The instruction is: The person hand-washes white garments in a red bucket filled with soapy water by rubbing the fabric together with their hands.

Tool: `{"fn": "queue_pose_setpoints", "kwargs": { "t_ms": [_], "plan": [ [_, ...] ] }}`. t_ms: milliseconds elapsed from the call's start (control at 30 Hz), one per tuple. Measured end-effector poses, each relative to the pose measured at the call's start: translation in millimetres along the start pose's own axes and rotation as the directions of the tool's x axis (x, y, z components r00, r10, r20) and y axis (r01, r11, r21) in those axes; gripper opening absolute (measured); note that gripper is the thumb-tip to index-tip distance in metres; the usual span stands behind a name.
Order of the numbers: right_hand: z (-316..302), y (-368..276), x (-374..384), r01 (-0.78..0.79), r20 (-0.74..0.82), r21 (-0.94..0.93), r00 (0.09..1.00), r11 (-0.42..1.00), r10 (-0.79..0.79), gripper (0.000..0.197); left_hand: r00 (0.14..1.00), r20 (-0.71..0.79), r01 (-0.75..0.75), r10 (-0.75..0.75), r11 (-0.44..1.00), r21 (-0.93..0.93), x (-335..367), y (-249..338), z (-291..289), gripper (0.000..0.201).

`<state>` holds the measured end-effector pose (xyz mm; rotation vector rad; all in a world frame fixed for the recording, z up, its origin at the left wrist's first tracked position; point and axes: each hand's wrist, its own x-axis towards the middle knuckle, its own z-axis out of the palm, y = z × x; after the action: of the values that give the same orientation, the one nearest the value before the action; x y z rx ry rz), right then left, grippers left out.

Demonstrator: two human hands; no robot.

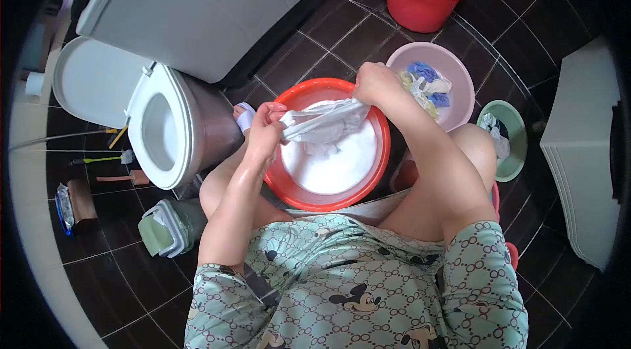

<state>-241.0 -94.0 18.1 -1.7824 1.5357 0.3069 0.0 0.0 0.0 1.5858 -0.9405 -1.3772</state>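
Sits with knees apart around a red basin (385, 146) of white, foamy liquid (328, 175), on a dark tiled floor (135, 277). Holds a white cloth (323, 124) stretched between both hands above that basin, with a lower fold sagging toward the liquid; cannot tell from this angle whether touching it. Grips the left end in the left hand (264, 133), with fingers bent and thumb pressing in, nearly closed on the fabric. Grips the other end in the right hand (374, 84), folded into a fist near the red basin's far right rim; cannot see the fingertips there.

Wears a pale green garment (309, 323) printed all over with linked reddish rings and cartoon figures (356, 299) with round black ears; cannot make out any lettering among them. Has a pale strapped slipper (246, 117) on the left foot, between the toilet (204, 122) and the red basin.

Has close by on the right a pink basin (465, 89) with blue cloth (422, 71), white and yellowish pieces inside, then a green basin (519, 142) with a white and dark bundle (499, 142). Has farther ahead a red bucket (420, 8), just beyond the pink basin. Has on the left the toilet, with lid (95, 83) raised, then a green-handled brush (105, 160), a small lidded bin (181, 227) in grey and green, and a brown box (82, 201) beside a clear-and-blue package (64, 209); cannot read any print on package or box at this size.
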Motion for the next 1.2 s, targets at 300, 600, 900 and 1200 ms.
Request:
{"fn": "queue_pose_setpoints", "kwargs": {
  "t_ms": [300,600,900,1200],
  "plan": [
    [14,0,18,0.289,-0.548,0.313,0.833,0.905,-0.077,0.035,0.978,-0.02,-0.2,0.207,0.962,0.184,-4,26,-15,0.025],
    [10,-49,1,0.362,-0.276,0.119,0.907,0.925,-0.32,0.056,0.983,0.181,-0.167,0.023,0.511,0.843,3,-27,-24,0.037],
    [54,-82,8,0.233,-0.435,0.173,0.89,0.957,-0.138,0.027,0.995,-0.091,0.026,-0.047,0.975,-0.221,48,-64,-13,0.03],
    [149,-117,-12,0.665,-0.69,0.333,0.655,0.669,-0.308,0.03,0.969,0.095,-0.047,0.228,0.55,-0.834,57,-147,-8,0.053]
  ]
}}
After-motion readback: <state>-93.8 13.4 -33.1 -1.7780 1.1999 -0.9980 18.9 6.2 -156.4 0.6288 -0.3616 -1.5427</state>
